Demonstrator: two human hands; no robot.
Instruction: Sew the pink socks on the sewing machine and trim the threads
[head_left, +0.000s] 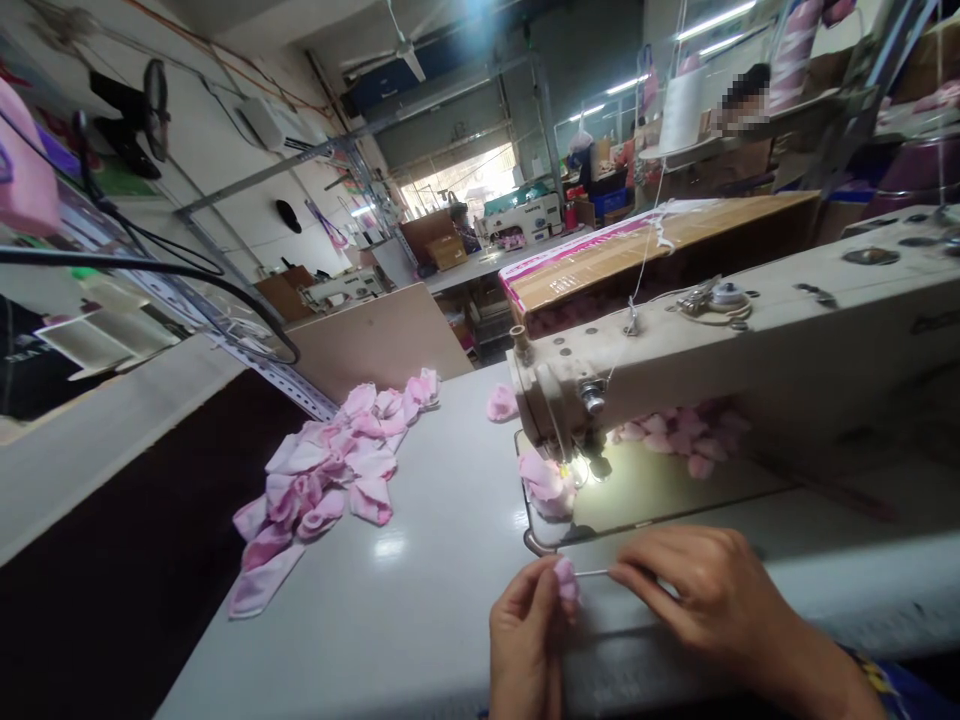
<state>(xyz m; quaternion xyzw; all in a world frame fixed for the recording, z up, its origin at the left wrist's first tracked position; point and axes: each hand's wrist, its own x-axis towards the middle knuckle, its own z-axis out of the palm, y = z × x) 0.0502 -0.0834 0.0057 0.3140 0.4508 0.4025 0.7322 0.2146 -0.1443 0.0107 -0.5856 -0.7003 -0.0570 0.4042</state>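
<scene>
While the left hand (525, 630) pinches one small pink fabric piece (566, 578) between thumb and fingers (541, 585) at the near edge of the tabletop (420, 590), the right hand (701, 585) rests just beside it, its fingertips closed on a thin pale thread or strip (592, 573) that runs from the piece across to them. Both hands sit in front of the sewing machine (750, 350), one cream-coloured unit whose arm stretches from the right edge of the view to its head near the middle. Under that head, a lit patch of the machine bed shows a second pink piece (547, 485) lying just beside the needle area. Behind the machine's arm, a small cluster of pink pieces (682, 435) lies partly hidden; their number cannot be told. One more single pink piece (501, 403) lies alone on the tabletop just left of the machine head. Farther left, well apart from the hands, a loose pile of pink pieces (330, 475) spreads along the tabletop, too overlapped to count exactly, though it holds well over a dozen. One white thread (643, 260) rises from the top of the machine to a white cone (682, 110) above. Beyond the machine lies one long cardboard box (645, 250) with a pink edge.
</scene>
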